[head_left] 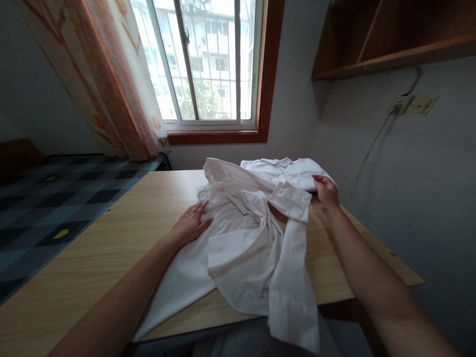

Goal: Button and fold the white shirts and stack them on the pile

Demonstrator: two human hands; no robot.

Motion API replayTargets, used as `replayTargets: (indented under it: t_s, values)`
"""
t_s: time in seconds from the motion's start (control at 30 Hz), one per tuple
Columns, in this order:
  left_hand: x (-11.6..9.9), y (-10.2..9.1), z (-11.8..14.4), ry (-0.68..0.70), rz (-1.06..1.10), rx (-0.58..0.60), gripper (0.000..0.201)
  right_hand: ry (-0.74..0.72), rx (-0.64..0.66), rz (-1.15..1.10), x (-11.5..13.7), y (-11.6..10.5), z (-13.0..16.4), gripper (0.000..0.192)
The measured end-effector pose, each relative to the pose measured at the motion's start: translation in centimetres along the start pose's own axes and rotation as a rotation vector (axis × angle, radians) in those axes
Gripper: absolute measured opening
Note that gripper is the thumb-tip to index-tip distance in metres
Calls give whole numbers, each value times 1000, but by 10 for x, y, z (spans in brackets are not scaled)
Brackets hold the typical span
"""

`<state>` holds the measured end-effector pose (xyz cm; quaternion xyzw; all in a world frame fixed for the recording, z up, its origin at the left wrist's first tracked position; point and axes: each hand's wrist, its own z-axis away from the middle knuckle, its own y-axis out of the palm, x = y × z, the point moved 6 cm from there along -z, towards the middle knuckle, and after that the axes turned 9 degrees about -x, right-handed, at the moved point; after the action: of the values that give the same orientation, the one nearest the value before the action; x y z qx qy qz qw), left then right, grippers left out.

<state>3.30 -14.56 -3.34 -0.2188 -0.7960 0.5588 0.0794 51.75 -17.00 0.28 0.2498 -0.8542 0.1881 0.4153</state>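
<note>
Nearest the lens, one sleeve of a crumpled white shirt [245, 243] hung over the front edge of the wooden tabletop [92, 258], while the rest of the garment lay spread across the middle. Left hand [191, 224] rested flat on the shirt's left side, fingers [197, 210] stretched out and gripping nothing; right hand [326, 192] sat at the near edge of a second white shirt [286, 171] lying folded at the far end under the window [208, 64], fingers loosely curled against the cloth, though a firm hold could not be made out. Checked bedding [48, 208] lay left of the tabletop.
</note>
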Motion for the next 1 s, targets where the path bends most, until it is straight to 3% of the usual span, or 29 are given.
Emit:
replayTargets:
  t_s: [0.07, 0.17, 0.23, 0.27, 0.4, 0.5, 0.63, 0.77, 1.0]
  values:
    - [3, 2, 0, -93, -39, -35, 78, -29, 51, -65, 25, 2, 5, 35]
    - [7, 3, 0, -209, -120, -47, 73, -150, 431, -62, 77, 28, 41, 38]
    - [3, -1, -1, -186, -131, -72, 63, -239, 675, 77, 103, 48, 80, 45]
    - [-1, -4, -1, -150, -122, -88, 57, -291, 714, 172, 112, 56, 98, 47]
    - [-15, -14, -1, -37, -107, -104, 44, -452, 663, 328, 128, 77, 146, 50]
    - [-19, -20, -1, 2, -176, -104, 43, -497, 639, 272, 127, 82, 150, 45]
    - [-12, -40, 1, -30, -277, -165, 41, -432, 497, 194, 116, 65, 112, 41]
    - [6, -76, 13, -159, -307, -185, 47, -293, 371, 163, 88, 46, 70, 36]
    - [22, -149, 74, -443, -451, -180, 59, -29, 185, -18, 38, 40, 44, 44]
